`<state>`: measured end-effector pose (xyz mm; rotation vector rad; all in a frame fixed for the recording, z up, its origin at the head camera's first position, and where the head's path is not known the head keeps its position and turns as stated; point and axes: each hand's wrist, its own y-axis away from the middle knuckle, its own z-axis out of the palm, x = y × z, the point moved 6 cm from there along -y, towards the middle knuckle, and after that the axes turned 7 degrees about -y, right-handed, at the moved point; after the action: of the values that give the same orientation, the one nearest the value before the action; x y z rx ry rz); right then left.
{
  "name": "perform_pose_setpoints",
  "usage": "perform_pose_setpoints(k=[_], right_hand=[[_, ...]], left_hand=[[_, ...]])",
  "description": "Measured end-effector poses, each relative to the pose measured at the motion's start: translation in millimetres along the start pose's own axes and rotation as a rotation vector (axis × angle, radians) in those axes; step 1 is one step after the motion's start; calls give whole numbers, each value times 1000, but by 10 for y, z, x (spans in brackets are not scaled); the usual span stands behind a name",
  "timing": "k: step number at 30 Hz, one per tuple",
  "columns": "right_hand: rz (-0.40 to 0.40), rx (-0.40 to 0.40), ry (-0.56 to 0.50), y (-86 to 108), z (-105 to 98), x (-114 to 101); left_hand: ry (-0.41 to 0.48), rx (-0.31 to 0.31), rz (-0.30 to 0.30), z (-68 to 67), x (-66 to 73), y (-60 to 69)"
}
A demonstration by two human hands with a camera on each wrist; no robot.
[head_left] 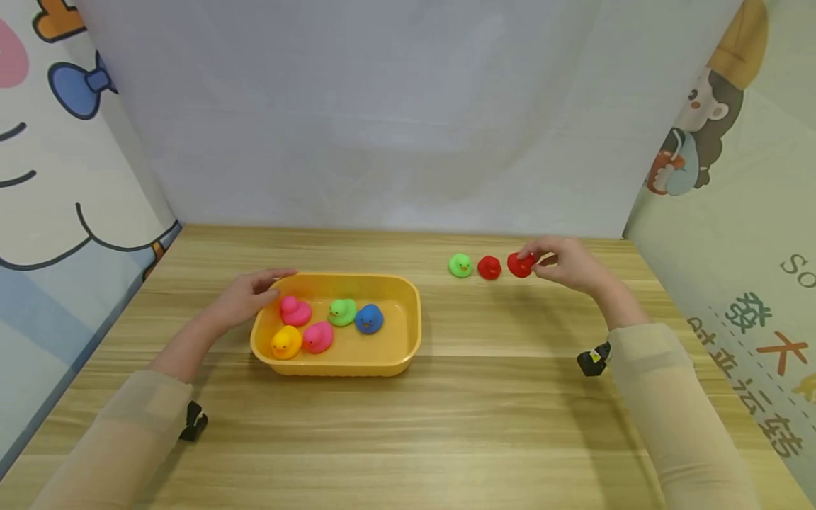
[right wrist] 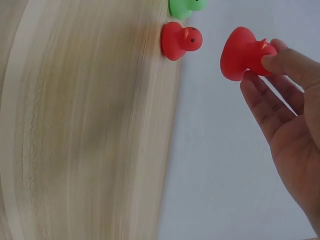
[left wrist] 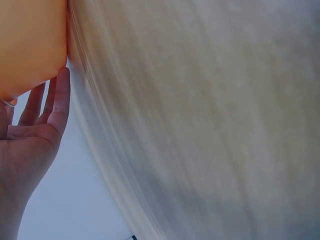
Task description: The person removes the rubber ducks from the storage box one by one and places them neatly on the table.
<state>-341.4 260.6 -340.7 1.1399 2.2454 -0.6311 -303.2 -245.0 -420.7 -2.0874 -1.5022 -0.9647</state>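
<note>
While pinched between the thumb and fingers of the right hand (head_left: pixel 567 263), listed first: one red duck (head_left: pixel 519 266), seemingly clear of the desk (head_left: pixel 472 425), seen against pale cloth (head_left: pixel 408 127) in the right wrist view. Lies between 2 and 3 o'clock from the orange tray (head_left: pixel 341 370), with 12 taken as the far edge of the desk. Next, along the same line: a second red duck (head_left: pixel 489 268), standing on the desk just beside the held one, not touching. Nearer the tray, at 2 o'clock, also standing: one green duck (head_left: pixel 460 266).

Tray: rounded corners, set on wood grain. Touched at its 10 o'clock corner by the left hand (head_left: pixel 244 301), fingers nearly straight against the outer wall, thumb at the rim. Contents, five: pink duck (head_left: pixel 296 312) at 10 o'clock; yellow duck (head_left: pixel 287 343) at 8; second pink duck (head_left: pixel 319 338) just beside the yellow, toward the middle; second green duck (head_left: pixel 342 312) near centre, toward 1; blue duck (head_left: pixel 369 319) at 3, beside the green.

Also: beige sleeves (head_left: pixel 663 397) on both arms; cartoon-printed panel (head_left: pixel 38 212) at 10 o'clock.
</note>
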Motion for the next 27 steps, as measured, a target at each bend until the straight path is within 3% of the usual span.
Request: perform_pose_setpoints(k=[10, 27], right_hand=[[92, 24, 34, 5, 82, 164], [93, 64, 90, -47, 176, 371]], left_hand=[[7, -1, 5, -1, -8, -1], [1, -1, -7, -6, -23, -6]])
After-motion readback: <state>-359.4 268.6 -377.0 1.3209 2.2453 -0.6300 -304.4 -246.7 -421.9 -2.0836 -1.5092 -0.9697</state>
